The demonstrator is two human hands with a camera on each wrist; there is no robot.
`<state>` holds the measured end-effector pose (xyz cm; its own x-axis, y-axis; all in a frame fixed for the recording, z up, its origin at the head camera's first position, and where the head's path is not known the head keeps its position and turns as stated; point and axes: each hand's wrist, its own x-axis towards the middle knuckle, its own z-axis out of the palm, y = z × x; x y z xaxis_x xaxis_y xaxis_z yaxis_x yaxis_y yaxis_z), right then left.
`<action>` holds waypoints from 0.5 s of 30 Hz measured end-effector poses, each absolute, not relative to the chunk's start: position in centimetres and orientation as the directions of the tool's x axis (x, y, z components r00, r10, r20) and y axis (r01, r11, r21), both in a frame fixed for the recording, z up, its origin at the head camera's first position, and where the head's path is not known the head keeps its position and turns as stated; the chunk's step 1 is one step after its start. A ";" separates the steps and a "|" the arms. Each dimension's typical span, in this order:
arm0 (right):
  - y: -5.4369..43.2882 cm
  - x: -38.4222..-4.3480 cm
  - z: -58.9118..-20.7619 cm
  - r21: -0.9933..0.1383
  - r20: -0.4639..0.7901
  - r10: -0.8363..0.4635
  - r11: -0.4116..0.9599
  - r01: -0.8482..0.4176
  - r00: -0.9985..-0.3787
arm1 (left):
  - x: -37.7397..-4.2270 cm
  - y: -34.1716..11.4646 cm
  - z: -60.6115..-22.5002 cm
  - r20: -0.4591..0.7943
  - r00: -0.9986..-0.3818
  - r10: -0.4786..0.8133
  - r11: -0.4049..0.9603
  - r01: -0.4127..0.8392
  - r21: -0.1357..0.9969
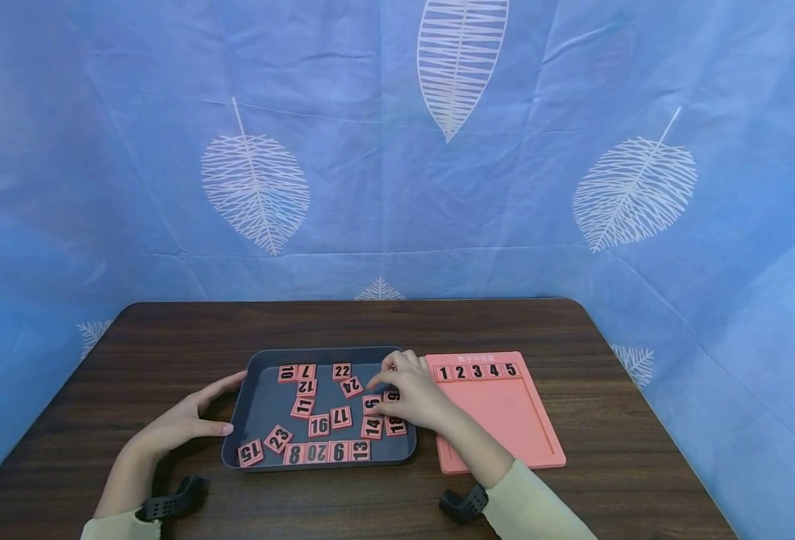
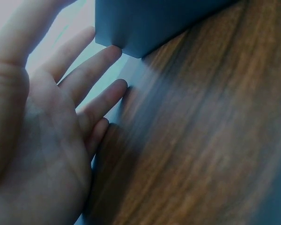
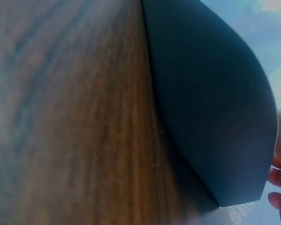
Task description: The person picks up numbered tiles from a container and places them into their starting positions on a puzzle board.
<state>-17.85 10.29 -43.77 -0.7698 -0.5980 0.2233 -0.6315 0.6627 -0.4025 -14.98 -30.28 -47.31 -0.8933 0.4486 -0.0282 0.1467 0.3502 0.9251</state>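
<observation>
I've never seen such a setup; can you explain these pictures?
There's no machine, just a person's bare left hand and right hand. The wide picture was taken from the person's head, the others from each wrist. On the dark brown wood-grain table lie a dark grey rectangular tray of square pink numbered tiles and a flat pink board bearing tiles 1 to 5. The left hand touches the tray; the right reaches over its tiles; whether it grips one is unclear.

My left hand (image 1: 176,426), fingers (image 2: 91,71) spread, thumb extended; my right hand (image 1: 412,391), back uppermost, thumb and forefinger curved but parted.
</observation>
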 end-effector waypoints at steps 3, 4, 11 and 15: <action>10.3 -18.1 -43.9 -0.388 0.205 -0.602 0.674 -0.629 -0.771 | -15.0 -30.3 -47.3 -0.022 -0.892 0.452 0.350 0.155 0.924; 10.3 -18.1 -43.9 -0.382 0.200 -0.604 0.678 -0.629 -0.772 | -15.0 -30.3 -47.4 -0.024 -0.892 0.451 0.350 0.152 0.925; 10.3 -18.7 -44.5 -0.339 0.162 -0.619 0.697 -0.632 -0.769 | -15.1 -30.4 -47.4 -0.030 -0.896 0.443 0.346 0.140 0.928; 10.2 -18.9 -44.6 -0.309 0.136 -0.623 0.712 -0.630 -0.770 | -15.0 -30.3 -47.3 -0.022 -0.894 0.448 0.342 0.148 0.928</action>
